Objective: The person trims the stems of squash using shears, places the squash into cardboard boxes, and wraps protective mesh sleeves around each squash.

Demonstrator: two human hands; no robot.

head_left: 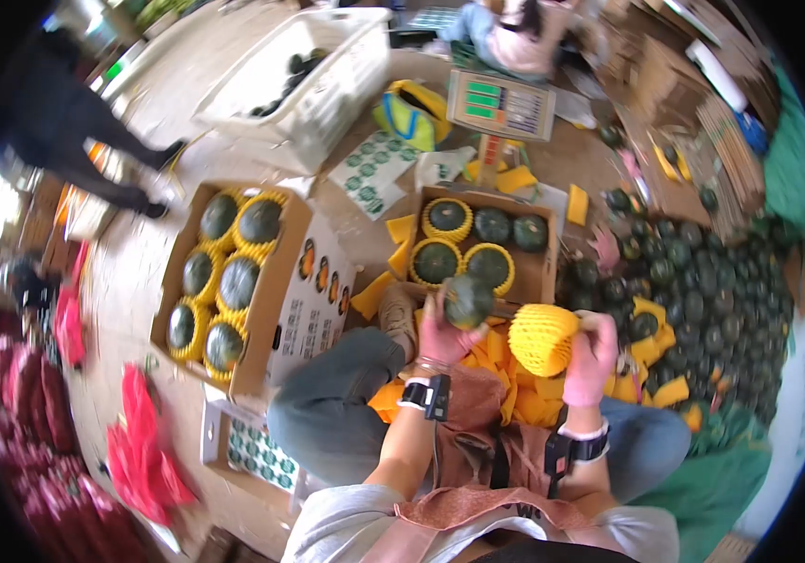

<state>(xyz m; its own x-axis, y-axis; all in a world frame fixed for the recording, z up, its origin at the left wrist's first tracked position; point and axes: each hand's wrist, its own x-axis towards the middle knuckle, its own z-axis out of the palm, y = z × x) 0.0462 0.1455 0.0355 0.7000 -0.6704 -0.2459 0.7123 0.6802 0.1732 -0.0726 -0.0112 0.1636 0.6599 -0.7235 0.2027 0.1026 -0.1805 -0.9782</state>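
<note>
My left hand (444, 336) is closed around a dark green squash (469, 300), held bare just above the near edge of an open cardboard box (536, 281). A puffed-out yellow foam net (543, 340) is gripped by my right hand (592, 358) at its right side; whether anything is inside it cannot be seen. The box holds squashes in two rows: three sit in yellow foam nets, such as the netted squash (437, 261), and two are bare, such as the bare squash (529, 233). Flat yellow foam nets (524, 399) lie heaped in my lap.
A digital scale display (501, 105) stands behind the box. To the left is a carton (280, 272) of netted squashes. A large squash pile (703, 281) lies at right. Farther back are a white crate (299, 141), a walking person (64, 113) and a seated person (515, 38).
</note>
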